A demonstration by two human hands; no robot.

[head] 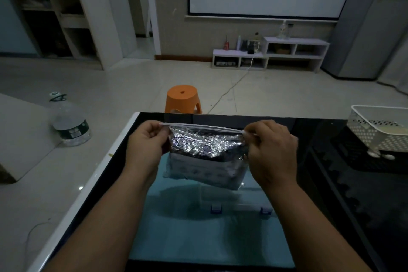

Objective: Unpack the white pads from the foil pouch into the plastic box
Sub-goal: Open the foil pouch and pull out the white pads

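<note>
A crinkled silver foil pouch [204, 152] hangs in the air above the table, its zip-seal top edge stretched level between my hands. My left hand [146, 146] pinches the left end of that edge and my right hand [272, 150] pinches the right end. Through the lower, clearer part of the pouch a pale block of white pads [207, 172] shows. Directly below lies the translucent blue plastic box [209, 227] with two blue latches on its near side; whether its lid is open I cannot tell.
The table is black glass [331, 205] with a white rim. A white perforated basket [379, 130] stands at its far right. An orange stool [182, 99] sits beyond the far edge and a large water bottle [70, 121] stands on the floor at left.
</note>
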